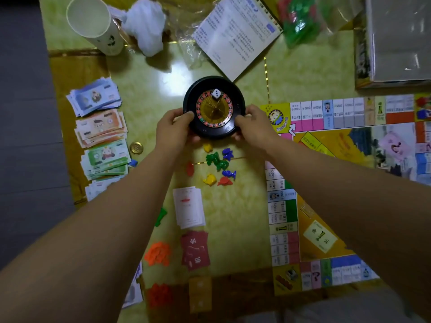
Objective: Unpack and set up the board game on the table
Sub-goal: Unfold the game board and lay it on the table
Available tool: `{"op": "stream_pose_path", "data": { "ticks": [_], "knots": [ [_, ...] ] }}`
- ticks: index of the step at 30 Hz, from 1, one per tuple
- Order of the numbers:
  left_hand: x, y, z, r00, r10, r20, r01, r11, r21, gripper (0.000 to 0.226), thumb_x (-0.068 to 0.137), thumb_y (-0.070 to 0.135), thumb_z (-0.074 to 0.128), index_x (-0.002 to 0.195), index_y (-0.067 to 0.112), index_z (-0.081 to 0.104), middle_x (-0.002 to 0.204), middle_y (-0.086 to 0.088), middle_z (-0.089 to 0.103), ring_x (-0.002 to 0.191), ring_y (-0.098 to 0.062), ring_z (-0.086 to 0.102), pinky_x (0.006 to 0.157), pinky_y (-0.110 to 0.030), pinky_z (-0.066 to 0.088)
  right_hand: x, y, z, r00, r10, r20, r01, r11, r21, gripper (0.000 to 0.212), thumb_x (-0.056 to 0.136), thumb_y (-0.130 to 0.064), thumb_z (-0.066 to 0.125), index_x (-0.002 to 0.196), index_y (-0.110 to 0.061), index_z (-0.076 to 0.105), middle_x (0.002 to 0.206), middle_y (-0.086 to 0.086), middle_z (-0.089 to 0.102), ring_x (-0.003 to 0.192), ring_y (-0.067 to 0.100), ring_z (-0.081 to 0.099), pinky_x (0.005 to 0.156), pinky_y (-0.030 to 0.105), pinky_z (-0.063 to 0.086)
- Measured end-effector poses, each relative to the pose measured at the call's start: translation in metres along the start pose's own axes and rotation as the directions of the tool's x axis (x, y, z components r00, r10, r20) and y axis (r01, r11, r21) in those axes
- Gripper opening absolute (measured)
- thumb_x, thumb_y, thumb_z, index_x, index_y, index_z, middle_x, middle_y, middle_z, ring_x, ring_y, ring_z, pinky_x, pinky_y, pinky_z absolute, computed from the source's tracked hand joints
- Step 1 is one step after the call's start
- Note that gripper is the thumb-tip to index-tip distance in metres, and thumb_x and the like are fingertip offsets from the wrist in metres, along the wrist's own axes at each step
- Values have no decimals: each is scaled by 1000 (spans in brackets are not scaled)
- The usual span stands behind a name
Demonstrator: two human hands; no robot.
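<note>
Glossy yellow table (144, 89): stacked play money (100, 127) at left, then left hand (173, 129) and right hand (254, 127) at the middle — fingers curled round the black roulette wheel (214, 110), die (216, 93) inside — coloured pawns (219, 164) just nearer, game board (331, 141) right.

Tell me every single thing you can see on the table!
wheel: one, black, middle
die: one, white, on the wheel
board: one, many colours, right, unfolded
money: several stacks, blue, orange, green, left
coin: one, gold, beside the green money
pawns: small heap, yellow, green, blue, red, nearer than the wheel
white cards: one pile, nearer than the pawns
red cards: one pile, nearer still
orange pieces: one heap, left of the red cards
sheet: one, white, beyond the wheel
tube: one, cream, far left
bag: one, clear, green and red pieces inside
box: one, far right
left hand: grips the wheel's left rim
right hand: grips its right rim
</note>
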State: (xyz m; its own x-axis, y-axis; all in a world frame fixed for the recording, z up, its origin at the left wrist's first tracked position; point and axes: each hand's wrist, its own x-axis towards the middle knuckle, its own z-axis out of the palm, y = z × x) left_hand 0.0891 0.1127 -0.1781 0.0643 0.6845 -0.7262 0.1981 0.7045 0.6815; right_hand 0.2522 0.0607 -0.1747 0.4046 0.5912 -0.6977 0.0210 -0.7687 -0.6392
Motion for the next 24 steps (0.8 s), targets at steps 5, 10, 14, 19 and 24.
{"op": "stream_pose_path", "data": {
  "ticks": [5, 10, 14, 19, 24],
  "knots": [
    [-31, -3, 29, 998, 30, 47, -31, 999, 11, 15, 91, 0, 51, 101, 8, 59, 66, -5, 62, 48, -14, 61, 50, -28, 55, -21, 21, -37, 998, -37, -43, 39, 999, 31, 21, 89, -9, 55, 109, -10, 49, 75, 2, 54, 59, 14, 53, 56, 28, 43],
    [-57, -14, 62, 992, 86, 96, -97, 988, 117, 18, 90, -4, 49, 96, 9, 60, 61, 1, 62, 46, -11, 59, 50, -27, 55, -34, 38, -84, 850, -490, -191, 432, 858, -279, 47, 81, 0, 55, 123, -22, 57, 104, 2, 43, 81, 7, 46, 74, 18, 42],
    [-73, -26, 86, 975, 83, 205, -131, 963, 234, 18, 88, 2, 53, 92, 15, 64, 66, -3, 64, 49, -16, 60, 58, -40, 53, -37, 48, -124, 842, -521, 143, 521, 711, -472, 52, 83, -2, 61, 127, -30, 60, 110, 0, 40, 101, 11, 45, 85, 26, 44],
    [-96, -33, 127, 956, 67, 285, -142, 957, 251, 19, 91, -6, 49, 92, 9, 62, 69, -10, 60, 45, -6, 59, 46, -23, 52, -46, 74, -170, 852, -466, 240, 508, 619, -599, 24, 84, -18, 71, 108, -21, 69, 102, 0, 45, 95, 19, 52, 71, 32, 40],
    [-110, -46, 169, 957, 24, 290, -106, 957, 270, 22, 92, -6, 49, 86, 11, 61, 62, -3, 61, 45, -8, 58, 48, -27, 54, -50, 109, -214, 883, -449, 138, 451, 731, -512, 16, 87, -25, 69, 100, -16, 64, 95, -6, 42, 82, 10, 46, 69, 20, 30]
  ]
}}
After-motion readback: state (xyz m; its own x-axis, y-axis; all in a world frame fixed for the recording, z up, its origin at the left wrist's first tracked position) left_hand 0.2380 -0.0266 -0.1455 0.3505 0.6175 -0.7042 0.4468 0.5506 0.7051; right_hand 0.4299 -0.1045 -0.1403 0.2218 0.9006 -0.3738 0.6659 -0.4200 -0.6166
